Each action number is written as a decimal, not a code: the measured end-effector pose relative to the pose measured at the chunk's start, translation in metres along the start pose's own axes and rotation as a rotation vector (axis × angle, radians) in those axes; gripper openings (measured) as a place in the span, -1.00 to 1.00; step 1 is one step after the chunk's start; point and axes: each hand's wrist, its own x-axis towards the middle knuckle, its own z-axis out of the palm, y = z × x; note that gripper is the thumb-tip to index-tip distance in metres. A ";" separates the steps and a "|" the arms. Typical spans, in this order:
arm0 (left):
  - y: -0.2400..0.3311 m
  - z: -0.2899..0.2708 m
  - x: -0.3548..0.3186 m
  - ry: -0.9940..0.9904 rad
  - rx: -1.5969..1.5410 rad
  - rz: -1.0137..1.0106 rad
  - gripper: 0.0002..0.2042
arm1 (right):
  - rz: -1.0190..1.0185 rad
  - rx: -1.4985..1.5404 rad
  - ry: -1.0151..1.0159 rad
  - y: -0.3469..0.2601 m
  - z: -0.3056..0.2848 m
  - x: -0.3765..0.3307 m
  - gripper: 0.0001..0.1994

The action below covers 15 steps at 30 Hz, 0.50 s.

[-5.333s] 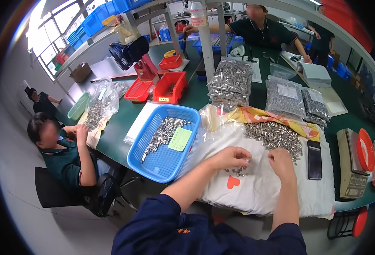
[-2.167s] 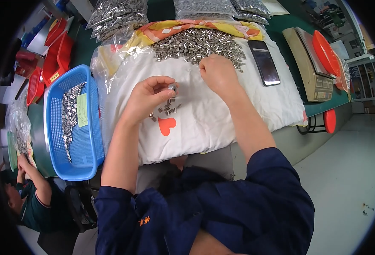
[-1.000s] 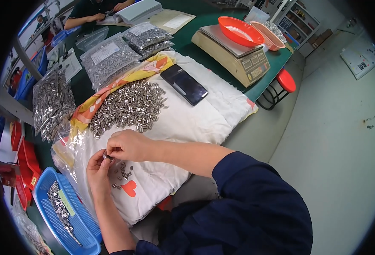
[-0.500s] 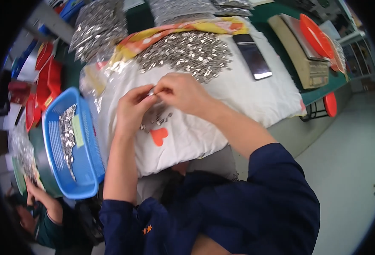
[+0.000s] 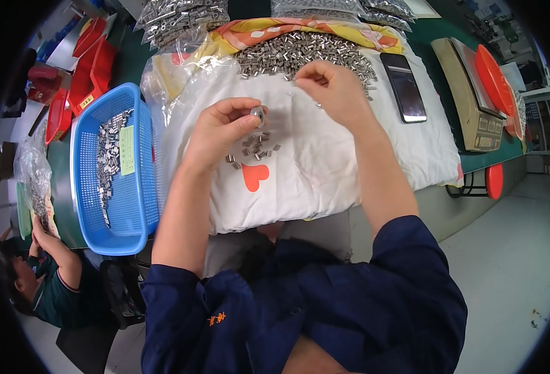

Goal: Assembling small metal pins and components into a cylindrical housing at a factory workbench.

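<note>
In my left hand, thumb and fingers pinch a small round metal ring with a dark centre, held above the white cloth. Several small metal cylinders lie loose just below it, beside a red heart print. My right hand is over the near edge of a large pile of the same shiny cylinders. Its fingertips are pressed together; whether a piece is between them is hidden. One tiny piece shows just under that hand.
At left stands a blue basket with more cylinders and a green label. A phone lies right of the pile, then a scale with a red tray. Filled plastic bags line the back. Another person sits at far left.
My hands were together over the cloth and are now apart. The right has moved right and away from me to the pile; the left keeps the ring. The view has shifted.
</note>
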 end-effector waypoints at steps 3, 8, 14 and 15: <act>-0.001 0.003 0.002 -0.036 0.014 0.018 -0.74 | 0.060 -0.312 -0.029 0.005 -0.019 -0.001 -0.89; -0.002 0.006 0.002 -0.048 0.063 0.001 -0.75 | 0.034 -0.620 -0.089 0.010 -0.018 -0.002 -0.86; 0.000 0.008 0.002 -0.022 0.070 -0.001 -0.75 | -0.103 -0.741 -0.111 0.013 -0.011 -0.008 -0.88; -0.001 0.008 0.003 -0.032 0.076 -0.008 -0.75 | -0.121 -0.773 -0.089 0.015 -0.007 -0.008 -0.91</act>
